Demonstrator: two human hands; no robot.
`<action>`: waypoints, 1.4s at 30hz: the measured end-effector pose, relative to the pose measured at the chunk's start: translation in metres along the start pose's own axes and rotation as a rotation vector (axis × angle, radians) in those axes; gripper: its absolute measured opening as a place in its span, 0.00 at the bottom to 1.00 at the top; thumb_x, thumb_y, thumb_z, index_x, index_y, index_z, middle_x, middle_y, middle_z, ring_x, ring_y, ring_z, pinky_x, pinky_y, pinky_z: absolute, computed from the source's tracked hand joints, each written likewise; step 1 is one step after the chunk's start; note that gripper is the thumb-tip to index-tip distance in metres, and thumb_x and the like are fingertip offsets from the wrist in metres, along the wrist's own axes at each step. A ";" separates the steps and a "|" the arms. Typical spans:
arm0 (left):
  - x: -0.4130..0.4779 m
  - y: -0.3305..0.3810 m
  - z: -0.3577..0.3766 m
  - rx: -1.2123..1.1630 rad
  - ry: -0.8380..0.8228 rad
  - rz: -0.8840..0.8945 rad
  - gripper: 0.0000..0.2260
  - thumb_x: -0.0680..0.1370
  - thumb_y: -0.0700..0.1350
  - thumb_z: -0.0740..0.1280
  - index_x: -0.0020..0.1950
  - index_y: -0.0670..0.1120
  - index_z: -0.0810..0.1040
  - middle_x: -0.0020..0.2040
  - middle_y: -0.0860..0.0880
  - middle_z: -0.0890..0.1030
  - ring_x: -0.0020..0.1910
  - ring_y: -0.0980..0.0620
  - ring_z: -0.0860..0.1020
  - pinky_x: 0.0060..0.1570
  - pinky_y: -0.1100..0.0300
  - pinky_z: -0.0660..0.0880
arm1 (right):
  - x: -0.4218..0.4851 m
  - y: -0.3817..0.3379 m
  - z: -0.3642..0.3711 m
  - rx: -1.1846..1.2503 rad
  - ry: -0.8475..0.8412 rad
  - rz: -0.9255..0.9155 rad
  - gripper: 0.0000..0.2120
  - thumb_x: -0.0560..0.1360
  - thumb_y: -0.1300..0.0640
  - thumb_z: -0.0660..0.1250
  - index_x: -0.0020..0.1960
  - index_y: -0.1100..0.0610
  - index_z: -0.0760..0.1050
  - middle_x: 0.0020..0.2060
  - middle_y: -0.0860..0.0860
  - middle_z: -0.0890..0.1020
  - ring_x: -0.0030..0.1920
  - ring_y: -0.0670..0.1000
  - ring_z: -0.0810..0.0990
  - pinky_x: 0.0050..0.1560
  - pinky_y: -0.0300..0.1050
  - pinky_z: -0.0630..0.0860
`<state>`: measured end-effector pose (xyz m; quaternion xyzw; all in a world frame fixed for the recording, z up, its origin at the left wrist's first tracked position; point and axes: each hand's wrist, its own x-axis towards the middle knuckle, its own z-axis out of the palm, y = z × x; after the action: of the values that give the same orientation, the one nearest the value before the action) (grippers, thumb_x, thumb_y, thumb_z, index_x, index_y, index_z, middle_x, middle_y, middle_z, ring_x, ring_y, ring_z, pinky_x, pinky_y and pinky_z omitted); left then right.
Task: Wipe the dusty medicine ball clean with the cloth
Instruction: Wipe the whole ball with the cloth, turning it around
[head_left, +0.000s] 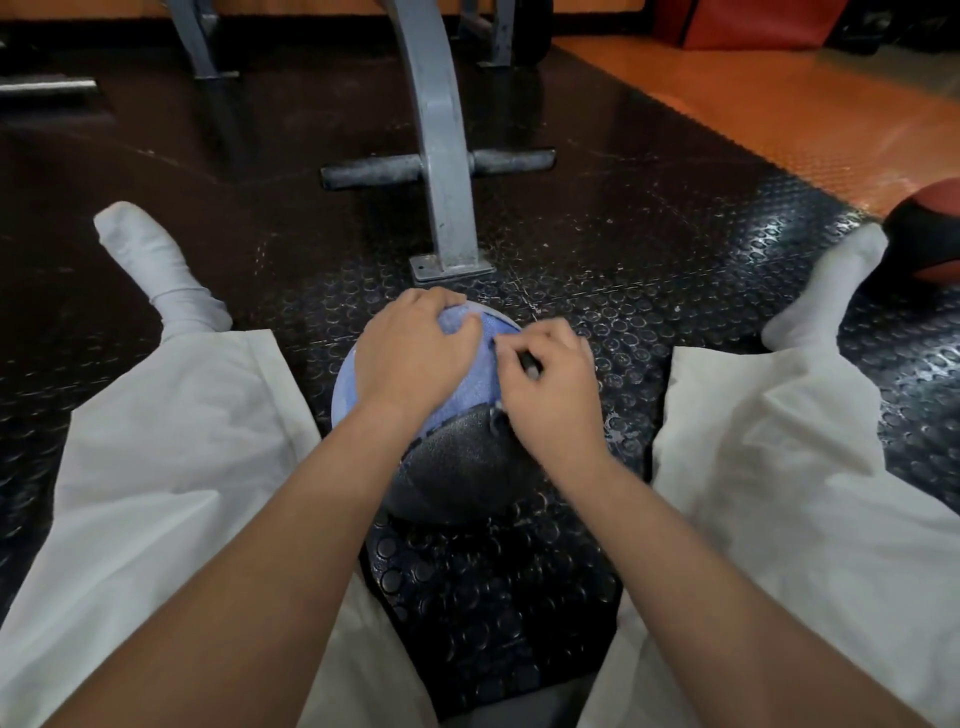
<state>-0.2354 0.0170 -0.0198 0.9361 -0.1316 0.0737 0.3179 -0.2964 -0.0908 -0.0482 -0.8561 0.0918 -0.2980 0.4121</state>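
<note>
While we sit on the studded black rubber floor (649, 260) with our legs spread wide, the medicine ball (457, 462) rests on that floor between our thighs, its dark grey pebbled skin showing on the side nearest us. A light blue cloth (470, 374) is draped over the ball's top and far side, hiding most of the upper surface. Our left hand (410, 353) lies on top of the ball, its grip closed on the cloth, with fingers curled over the far edge and the thumb bunching a fold. Our right hand (550, 384) sits on the ball's right shoulder, just beside the left, fingers curled and the fingertips pinching the cloth's edge; a small dark shape shows between those fingers, and we cannot tell what it is. White trousers (171, 441) flank the ball on both sides, and our white-socked feet (150, 265) lie well apart from it to the left and right. Beyond the ball, close to its far side, stands the bolted foot of a grey metal machine post (441, 156) with a dark crossbar (374, 171). Far to the ball's right, a red and black ball (930, 228) sits against our right foot.
</note>
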 end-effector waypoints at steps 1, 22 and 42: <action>-0.001 0.001 0.001 0.004 0.015 0.005 0.16 0.80 0.54 0.61 0.65 0.53 0.77 0.65 0.53 0.76 0.61 0.50 0.74 0.56 0.58 0.68 | 0.017 -0.002 0.001 0.005 -0.055 0.049 0.07 0.76 0.59 0.65 0.45 0.57 0.83 0.44 0.48 0.75 0.51 0.56 0.74 0.57 0.42 0.69; -0.007 0.000 0.002 -0.005 0.043 -0.004 0.15 0.79 0.55 0.61 0.63 0.54 0.78 0.63 0.54 0.76 0.60 0.52 0.74 0.53 0.59 0.66 | 0.039 -0.010 0.006 -0.090 -0.130 0.086 0.10 0.79 0.57 0.62 0.51 0.55 0.82 0.50 0.49 0.77 0.54 0.51 0.71 0.57 0.40 0.65; 0.004 -0.005 -0.003 -0.042 -0.024 -0.055 0.14 0.80 0.54 0.60 0.64 0.56 0.77 0.64 0.55 0.75 0.59 0.52 0.74 0.51 0.58 0.66 | -0.009 -0.004 0.009 -0.056 0.065 -0.058 0.10 0.78 0.56 0.64 0.53 0.57 0.82 0.46 0.46 0.73 0.50 0.48 0.68 0.51 0.34 0.63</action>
<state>-0.2303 0.0222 -0.0195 0.9333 -0.1110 0.0510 0.3376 -0.2987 -0.0789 -0.0527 -0.8596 0.0889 -0.3346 0.3759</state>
